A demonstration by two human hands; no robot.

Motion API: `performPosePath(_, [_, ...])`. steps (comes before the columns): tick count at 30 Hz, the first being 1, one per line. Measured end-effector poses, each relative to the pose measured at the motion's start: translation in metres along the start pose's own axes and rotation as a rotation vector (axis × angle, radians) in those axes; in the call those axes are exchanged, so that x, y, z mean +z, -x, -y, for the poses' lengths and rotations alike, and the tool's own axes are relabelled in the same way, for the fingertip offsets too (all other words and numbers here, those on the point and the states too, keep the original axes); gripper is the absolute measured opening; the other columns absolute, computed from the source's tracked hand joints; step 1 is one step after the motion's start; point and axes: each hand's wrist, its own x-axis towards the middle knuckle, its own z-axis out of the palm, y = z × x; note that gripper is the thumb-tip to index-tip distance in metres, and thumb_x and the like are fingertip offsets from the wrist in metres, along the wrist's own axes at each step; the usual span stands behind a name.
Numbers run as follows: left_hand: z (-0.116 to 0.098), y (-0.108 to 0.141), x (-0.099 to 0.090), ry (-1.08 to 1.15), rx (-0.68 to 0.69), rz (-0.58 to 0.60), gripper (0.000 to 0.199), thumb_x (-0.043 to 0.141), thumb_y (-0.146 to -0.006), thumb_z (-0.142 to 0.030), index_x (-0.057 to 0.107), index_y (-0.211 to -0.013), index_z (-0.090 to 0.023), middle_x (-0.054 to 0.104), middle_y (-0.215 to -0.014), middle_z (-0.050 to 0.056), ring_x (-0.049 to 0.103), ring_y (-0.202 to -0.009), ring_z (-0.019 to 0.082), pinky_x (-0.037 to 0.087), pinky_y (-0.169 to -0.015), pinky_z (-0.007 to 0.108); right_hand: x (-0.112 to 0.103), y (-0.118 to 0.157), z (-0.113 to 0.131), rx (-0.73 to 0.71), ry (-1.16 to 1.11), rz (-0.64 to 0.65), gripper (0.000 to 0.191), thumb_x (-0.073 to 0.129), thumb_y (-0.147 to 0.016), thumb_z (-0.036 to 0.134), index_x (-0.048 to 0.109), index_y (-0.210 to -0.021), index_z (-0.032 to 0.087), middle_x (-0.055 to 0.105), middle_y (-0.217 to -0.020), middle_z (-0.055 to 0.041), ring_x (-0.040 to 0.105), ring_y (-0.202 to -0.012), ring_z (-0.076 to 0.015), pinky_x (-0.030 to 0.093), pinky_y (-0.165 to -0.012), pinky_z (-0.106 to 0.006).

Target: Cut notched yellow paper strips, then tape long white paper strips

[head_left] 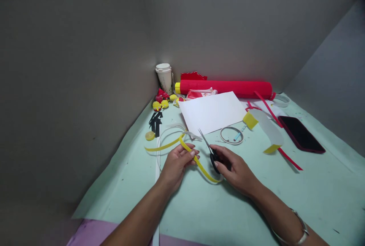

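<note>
My left hand (178,162) pinches a long yellow corrugated paper strip (196,162) that curves from the left across to my right hand. My right hand (232,168) grips black-handled scissors (209,149), blades pointing up and away toward a white sheet of paper (212,111). The strip's free end (159,148) trails left over the pale green table cover (199,208). A white paper strip (157,162) lies beside my left wrist.
A red corrugated roll (228,88) lies against the back wall, a paper cup (164,76) in the corner. Small yellow and red rolled pieces (161,101), black cut-outs (155,121), a tape ring (231,135), a white card with yellow ends (266,128), red strips and a phone (300,134) sit around.
</note>
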Motion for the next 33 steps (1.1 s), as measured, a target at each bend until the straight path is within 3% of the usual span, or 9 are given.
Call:
performPosePath(7, [-0.0024,0.0021,0.0018,-0.024,0.016,0.012,0.026,0.075,-0.076,-0.028,0.062,-0.095,-0.015,0.064,-0.078,0.002,0.059,-0.070,0.010,0.043,-0.061,0.019,0.0005,-0.0015,0.0009,-0.064,0.093,0.020,0.052,0.058,-0.081,0.023,0.049,-0.133,0.021,0.060,-0.094,-0.0054,0.059,-0.082,-0.0198,0.050,-0.075,-0.034])
performPosePath(14, [-0.0029,0.0007,0.0027,0.092,0.031,-0.020,0.024,0.069,-0.081,-0.032,0.067,-0.093,-0.011,0.066,-0.080,0.007,0.061,-0.072,0.012,0.049,-0.063,0.020,-0.0021,-0.0020,0.0004,-0.035,0.086,-0.036,0.050,0.057,-0.083,0.023,0.049,-0.133,0.021,0.059,-0.095,-0.0055,0.059,-0.081,-0.0194,0.052,-0.074,-0.035])
performPosePath(23, [-0.0009,0.0000,0.0030,0.124,0.015,-0.036,0.026,0.065,-0.085,-0.033,0.070,-0.093,-0.009,0.070,-0.084,0.011,0.064,-0.071,0.013,0.054,-0.064,0.021,-0.0006,0.0006,-0.0026,0.022,-0.026,-0.093,0.043,0.056,-0.087,0.026,0.054,-0.130,0.022,0.061,-0.119,-0.0102,0.061,-0.102,-0.0235,0.052,-0.088,-0.039])
performPosePath(33, [-0.0013,0.0017,0.0039,0.090,0.014,-0.018,0.027,0.067,-0.084,-0.035,0.070,-0.094,-0.010,0.068,-0.083,0.009,0.062,-0.071,0.012,0.053,-0.065,0.020,0.0014,0.0038,-0.0033,0.095,-0.128,-0.103,0.043,0.056,-0.086,0.027,0.055,-0.129,0.022,0.064,-0.113,-0.0082,0.063,-0.096,-0.0210,0.054,-0.082,-0.035])
